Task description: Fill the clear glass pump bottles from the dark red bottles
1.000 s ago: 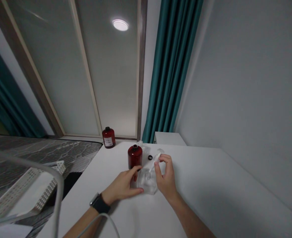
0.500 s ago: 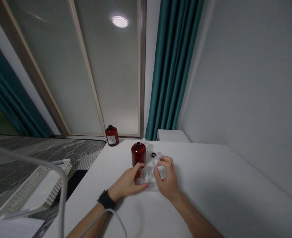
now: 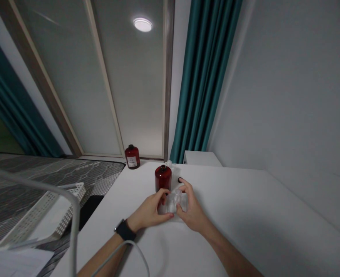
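Observation:
Both my hands meet low in the middle of the white desk (image 3: pixel 230 215). My left hand (image 3: pixel 149 211) and my right hand (image 3: pixel 192 207) pinch a bunched clear plastic bag (image 3: pixel 172 202) between them, with something transparent inside it. Just past my left fingers stands a dark red bottle (image 3: pixel 163 178) with a black neck. A small black ring (image 3: pixel 180 180) lies right by my right thumb tip. A white plastic piece (image 3: pixel 168 164) shows behind the bottle, mostly hidden.
A second dark red bottle (image 3: pixel 132 157) with a white label stands beyond the desk's far edge. A white cabinet (image 3: pixel 202 158) sits at the far right. Left of the desk are a white perforated basket (image 3: pixel 57 211), a curved white rod (image 3: pixel 42 184) and papers (image 3: pixel 14 261).
My hands have drawn closer and gathered the plastic bag into a tighter bunch. The bag's transparent contents no longer stick out towards the black ring. The view has shifted slightly.

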{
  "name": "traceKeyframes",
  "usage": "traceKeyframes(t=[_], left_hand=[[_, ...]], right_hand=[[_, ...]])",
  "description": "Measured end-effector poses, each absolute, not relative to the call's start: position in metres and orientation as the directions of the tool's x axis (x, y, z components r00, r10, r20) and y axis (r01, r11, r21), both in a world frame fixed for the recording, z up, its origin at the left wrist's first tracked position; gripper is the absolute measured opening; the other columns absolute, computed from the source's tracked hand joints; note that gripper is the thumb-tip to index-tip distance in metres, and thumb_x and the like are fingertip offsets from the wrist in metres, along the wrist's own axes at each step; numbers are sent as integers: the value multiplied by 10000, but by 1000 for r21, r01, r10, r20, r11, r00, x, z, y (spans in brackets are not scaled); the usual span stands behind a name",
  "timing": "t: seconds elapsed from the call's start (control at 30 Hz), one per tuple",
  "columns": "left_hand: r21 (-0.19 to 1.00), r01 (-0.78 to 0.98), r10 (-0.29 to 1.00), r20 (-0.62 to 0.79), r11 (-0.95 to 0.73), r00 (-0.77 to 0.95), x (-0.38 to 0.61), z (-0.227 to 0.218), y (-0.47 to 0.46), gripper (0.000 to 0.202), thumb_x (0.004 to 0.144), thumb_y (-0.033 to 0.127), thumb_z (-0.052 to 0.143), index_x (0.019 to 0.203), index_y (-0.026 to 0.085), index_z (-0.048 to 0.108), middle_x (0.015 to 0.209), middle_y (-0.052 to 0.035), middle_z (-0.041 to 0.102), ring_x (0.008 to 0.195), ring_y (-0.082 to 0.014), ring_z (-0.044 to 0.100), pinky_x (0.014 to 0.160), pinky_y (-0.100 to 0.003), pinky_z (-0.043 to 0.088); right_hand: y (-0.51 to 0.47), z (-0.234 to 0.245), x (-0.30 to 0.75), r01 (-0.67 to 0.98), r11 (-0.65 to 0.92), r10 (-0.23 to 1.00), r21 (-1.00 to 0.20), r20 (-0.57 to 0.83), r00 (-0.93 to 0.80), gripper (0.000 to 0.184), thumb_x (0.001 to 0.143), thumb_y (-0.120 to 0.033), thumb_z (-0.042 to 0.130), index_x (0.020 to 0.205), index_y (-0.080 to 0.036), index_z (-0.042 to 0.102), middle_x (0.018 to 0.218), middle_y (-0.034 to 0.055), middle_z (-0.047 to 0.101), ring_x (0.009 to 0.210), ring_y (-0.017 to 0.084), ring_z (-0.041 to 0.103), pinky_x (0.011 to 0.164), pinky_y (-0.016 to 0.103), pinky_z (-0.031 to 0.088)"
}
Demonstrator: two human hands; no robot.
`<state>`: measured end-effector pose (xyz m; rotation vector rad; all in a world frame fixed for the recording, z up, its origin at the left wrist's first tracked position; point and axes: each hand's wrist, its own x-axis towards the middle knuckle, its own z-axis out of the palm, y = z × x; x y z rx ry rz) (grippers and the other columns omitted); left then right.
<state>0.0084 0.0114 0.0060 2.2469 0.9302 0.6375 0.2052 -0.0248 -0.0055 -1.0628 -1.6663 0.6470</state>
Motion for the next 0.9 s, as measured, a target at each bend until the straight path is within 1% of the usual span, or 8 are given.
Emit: traceKeyframes(t=[0.1, 0.2, 0.37, 0.43, 0.53, 0.7, 0.8, 0.9], left_hand=[[688, 458, 751, 195, -563, 631, 8, 7, 11, 584, 771, 387, 712, 1249, 176, 451, 891, -11, 577, 752, -191, 579, 663, -278, 435], [672, 472, 755, 202, -571, 624, 7, 6, 12, 593, 766, 401, 714, 1253, 177, 461, 903, -17, 592, 757, -193, 584, 671, -281, 444], [642, 461, 742, 266, -613, 616, 2, 0, 14, 646, 791, 462, 675, 1330, 176, 462, 949, -35, 609, 727, -191, 588, 681, -299, 470], [624, 452, 729, 299, -638, 616, 2, 0, 15, 626, 805, 454, 662, 1339, 181, 483, 1016, -59, 624, 793, -209, 611, 747, -324, 493], [613, 439, 715, 322, -657, 620, 4, 2, 15, 538, 804, 391, 667, 1285, 185, 544, 1118, -89, 632, 927, -240, 626, 858, -352, 499], [624, 436, 718, 312, -649, 622, 6, 5, 14, 530, 792, 369, 684, 1267, 168, 563, 1050, -81, 632, 899, -237, 623, 834, -350, 509], [626, 432, 717, 315, -650, 622, 6, 3, 15, 524, 796, 362, 685, 1267, 172, 556, 1033, -72, 627, 879, -226, 613, 820, -345, 502], [633, 427, 715, 307, -646, 628, 5, 1, 16, 515, 800, 365, 681, 1263, 180, 548, 1033, -69, 624, 879, -223, 607, 818, -342, 491]], right_hand=[[-25, -4, 207, 350, 448, 893, -823, 432, -125, 729, 740, -125, 544, 1429, -212, 322, 1117, 71, 520, 1082, 234, 516, 1048, 441, 399], [-25, -3, 208, 333, 435, 900, -837, 417, -129, 681, 784, -169, 549, 1429, -213, 331, 1128, 76, 535, 1091, 239, 526, 1049, 438, 399], [-24, -4, 208, 319, 407, 913, -856, 388, -125, 685, 785, -169, 568, 1430, -225, 345, 1106, 65, 550, 1051, 230, 557, 1025, 432, 413], [-23, -4, 208, 317, 406, 914, -857, 387, -125, 695, 777, -165, 577, 1431, -230, 348, 1067, 51, 550, 1017, 223, 562, 1010, 427, 423], [-21, -4, 209, 320, 399, 917, -859, 382, -119, 703, 780, -172, 585, 1436, -232, 342, 1032, 38, 545, 993, 216, 559, 1003, 426, 427], [-20, 0, 217, 317, 376, 926, -871, 337, -171, 773, 790, -172, 617, 1486, -233, 285, 1041, 33, 545, 992, 210, 561, 1013, 435, 417], [-19, 4, 224, 299, 400, 910, -866, 337, -241, 797, 804, -147, 602, 1510, -234, 243, 1040, 32, 558, 1006, 209, 564, 1022, 435, 406], [-20, 7, 230, 303, 416, 900, -857, 342, -270, 808, 795, -113, 586, 1514, -236, 239, 1030, 28, 560, 1013, 207, 561, 1047, 445, 382]])
